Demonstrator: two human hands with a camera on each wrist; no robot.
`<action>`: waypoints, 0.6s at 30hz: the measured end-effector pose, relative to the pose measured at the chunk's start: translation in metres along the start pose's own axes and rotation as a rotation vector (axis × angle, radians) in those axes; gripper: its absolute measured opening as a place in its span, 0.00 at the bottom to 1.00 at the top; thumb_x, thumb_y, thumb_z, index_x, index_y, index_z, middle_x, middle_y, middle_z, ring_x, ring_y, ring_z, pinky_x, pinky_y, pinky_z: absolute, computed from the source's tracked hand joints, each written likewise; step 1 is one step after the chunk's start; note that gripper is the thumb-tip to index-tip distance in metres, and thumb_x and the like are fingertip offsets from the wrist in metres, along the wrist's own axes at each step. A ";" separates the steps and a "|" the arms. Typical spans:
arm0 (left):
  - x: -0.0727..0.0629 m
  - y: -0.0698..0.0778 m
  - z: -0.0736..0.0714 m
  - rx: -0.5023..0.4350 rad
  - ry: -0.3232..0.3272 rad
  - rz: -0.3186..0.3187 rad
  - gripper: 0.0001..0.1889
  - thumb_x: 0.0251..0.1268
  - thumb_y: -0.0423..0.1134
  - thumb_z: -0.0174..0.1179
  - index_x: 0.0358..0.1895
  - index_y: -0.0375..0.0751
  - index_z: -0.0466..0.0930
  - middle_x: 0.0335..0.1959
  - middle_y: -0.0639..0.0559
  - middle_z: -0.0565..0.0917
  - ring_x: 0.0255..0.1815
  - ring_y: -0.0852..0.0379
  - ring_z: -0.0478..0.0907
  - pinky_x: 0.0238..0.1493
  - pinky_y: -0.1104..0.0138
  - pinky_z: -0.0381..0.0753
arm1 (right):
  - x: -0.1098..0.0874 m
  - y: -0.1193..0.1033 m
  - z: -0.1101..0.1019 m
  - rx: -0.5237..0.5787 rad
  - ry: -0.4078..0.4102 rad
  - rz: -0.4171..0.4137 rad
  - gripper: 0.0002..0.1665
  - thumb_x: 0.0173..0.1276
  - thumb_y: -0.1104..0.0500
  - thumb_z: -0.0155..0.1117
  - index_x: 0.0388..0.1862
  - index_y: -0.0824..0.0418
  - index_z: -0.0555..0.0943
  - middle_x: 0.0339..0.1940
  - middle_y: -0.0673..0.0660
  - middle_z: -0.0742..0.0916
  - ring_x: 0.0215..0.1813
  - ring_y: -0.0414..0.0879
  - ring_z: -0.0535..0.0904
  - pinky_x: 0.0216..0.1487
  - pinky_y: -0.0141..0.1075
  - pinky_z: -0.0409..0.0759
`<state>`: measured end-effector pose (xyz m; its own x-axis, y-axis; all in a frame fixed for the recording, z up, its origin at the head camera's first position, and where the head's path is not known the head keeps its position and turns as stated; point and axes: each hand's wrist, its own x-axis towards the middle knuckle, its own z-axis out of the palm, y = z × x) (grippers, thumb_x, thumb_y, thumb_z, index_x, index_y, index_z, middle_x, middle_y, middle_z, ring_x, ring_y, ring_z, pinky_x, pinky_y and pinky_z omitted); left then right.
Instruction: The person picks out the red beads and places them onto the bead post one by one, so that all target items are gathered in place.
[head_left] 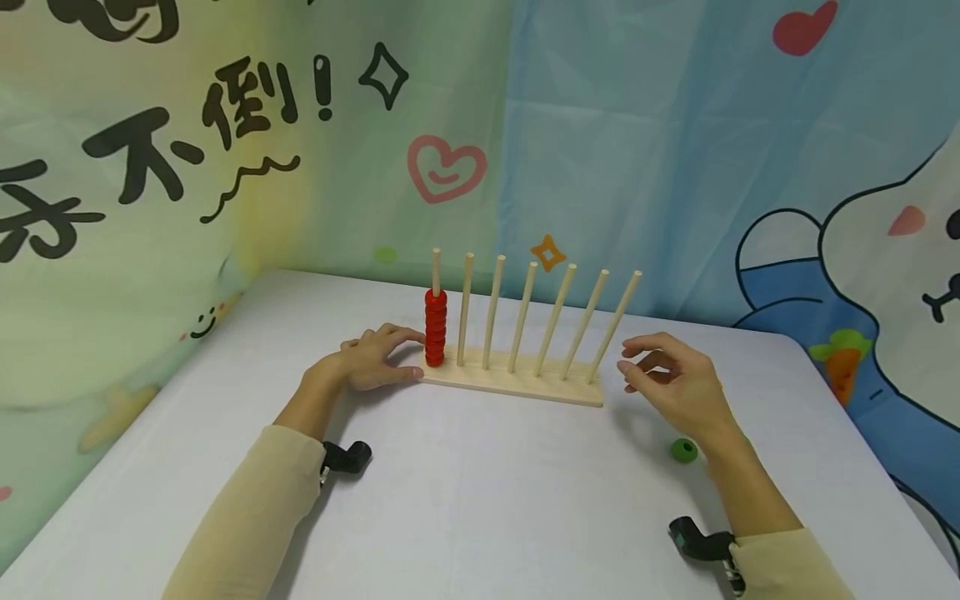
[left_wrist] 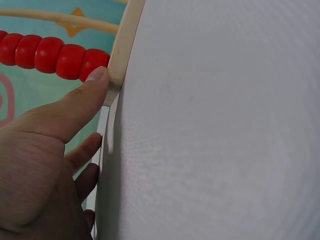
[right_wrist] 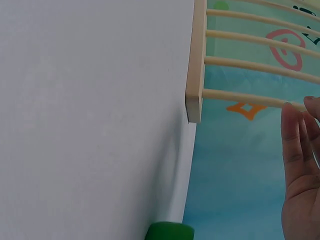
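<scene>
A pale wooden peg stand [head_left: 510, 382] with several upright pegs sits on the white table. On its leftmost peg is a stack of several red beads [head_left: 435, 328]. My left hand [head_left: 371, 357] grips the stand's left end; in the left wrist view the thumb [left_wrist: 90, 95] lies against the base beside the lowest red bead. Past the right end, my right hand [head_left: 675, 379] hovers above the table, fingers loosely bent, holding nothing visible. Its fingers [right_wrist: 292, 135] show near the outermost peg [right_wrist: 245, 96] in the right wrist view, apart from the base.
A green bead [head_left: 683, 451] lies on the white table [head_left: 487, 500] beside the right wrist. Bits of green and orange peek out behind the right hand, mostly hidden. A printed cloth backdrop [head_left: 615, 125] hangs behind the table.
</scene>
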<state>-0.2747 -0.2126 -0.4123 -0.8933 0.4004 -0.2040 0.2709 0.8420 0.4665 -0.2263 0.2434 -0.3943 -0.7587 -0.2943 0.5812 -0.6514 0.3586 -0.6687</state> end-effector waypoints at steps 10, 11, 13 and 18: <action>0.000 -0.003 -0.001 0.012 0.007 -0.004 0.36 0.68 0.65 0.60 0.76 0.61 0.65 0.78 0.41 0.62 0.69 0.35 0.65 0.66 0.29 0.57 | -0.007 -0.006 -0.009 -0.182 0.002 0.052 0.21 0.60 0.77 0.72 0.52 0.65 0.83 0.42 0.61 0.87 0.28 0.44 0.85 0.33 0.26 0.83; 0.000 -0.003 -0.001 0.010 0.006 -0.006 0.36 0.68 0.65 0.60 0.76 0.61 0.65 0.78 0.41 0.62 0.69 0.35 0.65 0.66 0.29 0.57 | -0.007 -0.009 -0.010 -0.205 0.003 0.059 0.21 0.60 0.77 0.72 0.52 0.66 0.83 0.42 0.62 0.87 0.28 0.43 0.84 0.33 0.25 0.82; 0.000 -0.003 0.000 0.007 0.006 0.000 0.37 0.67 0.66 0.60 0.76 0.61 0.65 0.78 0.40 0.62 0.69 0.34 0.65 0.66 0.28 0.57 | -0.008 -0.013 -0.013 -0.246 0.004 0.067 0.21 0.60 0.77 0.72 0.52 0.67 0.83 0.42 0.64 0.87 0.28 0.42 0.84 0.35 0.23 0.81; 0.004 -0.004 0.003 0.006 0.006 0.010 0.38 0.67 0.67 0.59 0.76 0.60 0.64 0.78 0.39 0.61 0.70 0.34 0.64 0.66 0.27 0.56 | -0.014 -0.009 -0.027 -0.295 0.005 0.113 0.23 0.61 0.74 0.73 0.55 0.64 0.83 0.43 0.61 0.87 0.28 0.40 0.83 0.40 0.19 0.79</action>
<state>-0.2784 -0.2134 -0.4171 -0.8925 0.4070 -0.1942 0.2821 0.8398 0.4638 -0.2094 0.2683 -0.3838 -0.8254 -0.2338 0.5138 -0.5311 0.6302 -0.5664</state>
